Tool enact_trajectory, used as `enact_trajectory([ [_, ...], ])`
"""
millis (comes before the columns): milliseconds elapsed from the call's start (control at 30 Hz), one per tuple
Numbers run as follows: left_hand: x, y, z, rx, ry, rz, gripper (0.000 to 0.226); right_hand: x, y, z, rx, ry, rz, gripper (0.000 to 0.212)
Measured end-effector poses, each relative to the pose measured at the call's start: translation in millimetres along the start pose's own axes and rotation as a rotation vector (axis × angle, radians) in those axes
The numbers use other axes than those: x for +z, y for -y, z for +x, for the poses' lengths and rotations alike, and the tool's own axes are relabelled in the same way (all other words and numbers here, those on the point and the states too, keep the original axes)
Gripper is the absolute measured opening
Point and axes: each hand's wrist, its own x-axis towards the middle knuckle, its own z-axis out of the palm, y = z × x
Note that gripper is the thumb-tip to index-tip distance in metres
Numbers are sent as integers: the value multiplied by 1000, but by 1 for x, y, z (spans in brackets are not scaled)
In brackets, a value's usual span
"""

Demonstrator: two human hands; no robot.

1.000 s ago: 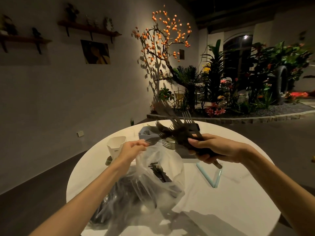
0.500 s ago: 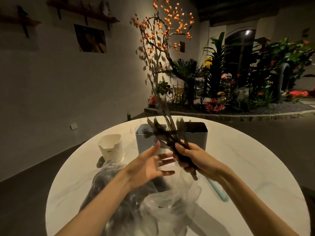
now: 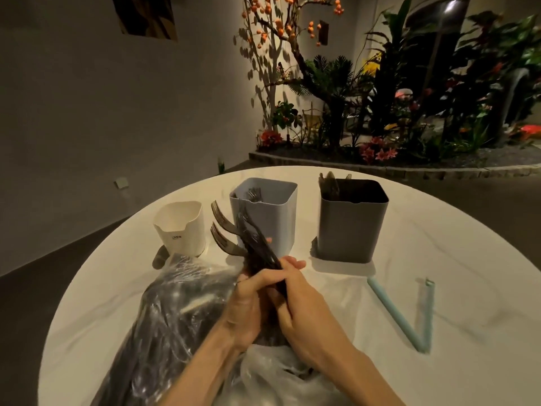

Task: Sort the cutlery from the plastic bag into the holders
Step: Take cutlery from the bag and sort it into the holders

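Note:
A bundle of dark forks [image 3: 251, 241] is held between both hands above the clear plastic bag [image 3: 164, 323], tines fanned up and to the left. My left hand [image 3: 246, 306] grips the handles from the left and my right hand [image 3: 304, 312] grips them from the right. Beyond the hands stand three holders: a small white one [image 3: 181, 230], a light blue one [image 3: 272, 221] with forks inside, and a dark grey one [image 3: 351, 227] with dark cutlery showing at its back rim. More dark cutlery lies inside the bag.
The round white table [image 3: 439, 259] carries a bent light blue straw-like piece [image 3: 409, 317] at the right. A dark spoon end [image 3: 159, 257] peeks out beside the white holder. A planter bed with plants lies beyond the table.
My left hand has left the bag and closed on the fork bundle beside my right hand. The bundle has come down and nearer to me, and my view has tilted down.

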Motion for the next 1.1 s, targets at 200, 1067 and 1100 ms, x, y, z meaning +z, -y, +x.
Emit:
enact_trajectory([
  [200,10,-9,-1,43,-120,31,38,3,-1,0,-15,23,302,58],
  [1067,34,-4,36,-1,-138,-149,43,-31,-39,8,15,-374,67,23],
  [1100,33,-3,37,15,-167,-131,44,-33,-38,8,29,-422,53,21],
])
